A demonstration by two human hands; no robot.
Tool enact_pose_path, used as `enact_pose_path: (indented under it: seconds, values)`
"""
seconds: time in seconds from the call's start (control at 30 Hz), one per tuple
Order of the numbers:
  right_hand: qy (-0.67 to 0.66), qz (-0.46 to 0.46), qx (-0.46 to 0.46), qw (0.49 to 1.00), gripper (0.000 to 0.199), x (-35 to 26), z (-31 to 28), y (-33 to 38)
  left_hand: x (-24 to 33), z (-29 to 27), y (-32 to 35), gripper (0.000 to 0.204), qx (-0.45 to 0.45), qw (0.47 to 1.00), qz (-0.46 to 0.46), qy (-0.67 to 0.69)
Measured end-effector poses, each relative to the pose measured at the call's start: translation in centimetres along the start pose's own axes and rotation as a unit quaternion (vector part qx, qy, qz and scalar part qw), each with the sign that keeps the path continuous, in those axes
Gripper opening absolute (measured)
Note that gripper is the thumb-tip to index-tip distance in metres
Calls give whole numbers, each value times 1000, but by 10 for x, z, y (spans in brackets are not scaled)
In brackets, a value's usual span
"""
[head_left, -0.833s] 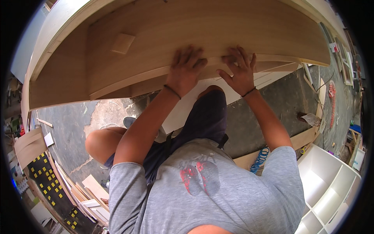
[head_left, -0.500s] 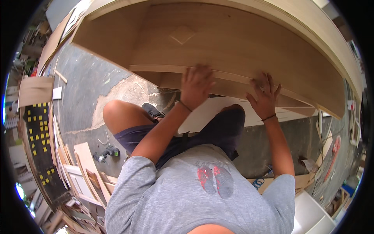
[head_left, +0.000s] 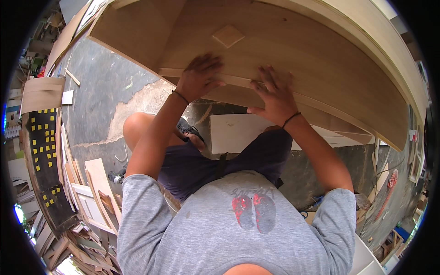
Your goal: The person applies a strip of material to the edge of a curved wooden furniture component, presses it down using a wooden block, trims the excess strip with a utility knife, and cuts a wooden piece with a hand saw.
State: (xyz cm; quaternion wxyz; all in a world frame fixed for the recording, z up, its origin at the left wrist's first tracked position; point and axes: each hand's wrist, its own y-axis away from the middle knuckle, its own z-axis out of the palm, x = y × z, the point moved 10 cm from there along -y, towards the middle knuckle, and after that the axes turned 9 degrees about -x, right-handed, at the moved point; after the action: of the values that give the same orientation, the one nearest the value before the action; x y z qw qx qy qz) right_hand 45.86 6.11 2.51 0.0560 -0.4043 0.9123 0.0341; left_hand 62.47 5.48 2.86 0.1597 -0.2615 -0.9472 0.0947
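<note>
In front of me stands a large wooden cabinet carcass [head_left: 284,50], its plywood inside facing me. A thin strip [head_left: 250,78] runs along the lower edge of its panel. My left hand [head_left: 200,77] lies on the panel and strip toward the left, fingers spread and a little blurred. Farther right along the same strip, my right hand [head_left: 275,95] rests with its fingers apart and thumb stretched out. Neither hand holds anything. A small square wooden block [head_left: 228,36] sits on the panel above my hands.
Beneath the cabinet, a white board [head_left: 229,140] lies on the dark floor between my legs. A power drill [head_left: 116,177] lies by my left knee. Wood offcuts [head_left: 98,183] lean at the left, beside a black panel with yellow squares [head_left: 43,151].
Both hands have slid leftward along the strip. The cabinet's panel has shifted slightly in view, and more of the white board now shows below.
</note>
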Motion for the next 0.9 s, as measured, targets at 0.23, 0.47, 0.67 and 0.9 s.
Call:
enact_pose_path:
  seconds: [0.23,0.47,0.67,0.9]
  values:
    - [-24,-34,-3,999,72,-31,-6,-30,-5,-1,2,50,0,999,5,46]
    - [-48,-67,-34,996,80,-69,8,-67,-17,-5,4,45,-71,995,14,68]
    - [-46,4,-46,998,75,-71,19,-86,-41,12,-17,37,-141,966,36,215]
    - [-94,207,224,948,52,9,-13,72,7,43,-40,45,-77,992,46,92]
